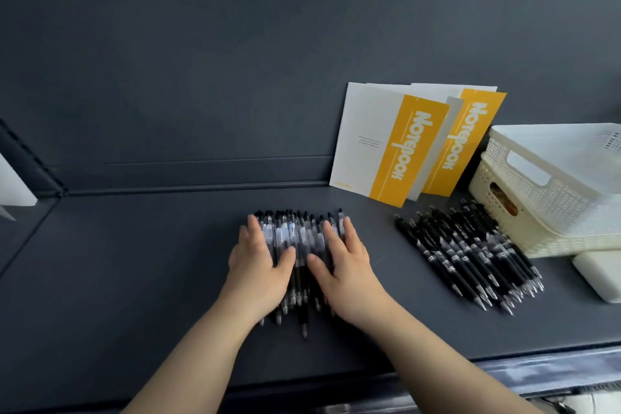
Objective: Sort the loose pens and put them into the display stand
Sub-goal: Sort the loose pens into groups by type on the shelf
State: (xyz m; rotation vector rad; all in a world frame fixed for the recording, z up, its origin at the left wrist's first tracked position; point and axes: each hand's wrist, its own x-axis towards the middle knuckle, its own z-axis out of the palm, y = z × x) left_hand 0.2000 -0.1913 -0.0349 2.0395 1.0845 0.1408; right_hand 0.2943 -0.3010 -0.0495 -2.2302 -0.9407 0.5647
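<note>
Both hands are flat on the clear pens [299, 235], mid-shelf [134, 262]. Left hand [258, 259] is on the pile's left edge, right hand [346, 262] on its right edge. Fingers straight and together, thumbs angled in over the barrels. Nothing gripped, just pressing and bracketing the pile; hands apart with pens between them. Pens lie roughly parallel, clicker ends toward the back wall, tips toward the person. Second lot, black pens [470, 252], lies well to the right, just beside the white baskets [554, 185], with notebooks [393, 144] leaning behind. No display stand I can pick out.

Handling guess: light, stiff, smooth plastic barrels, so they'll likely roll and slip out of a loose bundle. Best squeezed from both sides mid-barrel, near the rubber grips, and lifted as one bunch. Go to smaller batches if it fans out.
</note>
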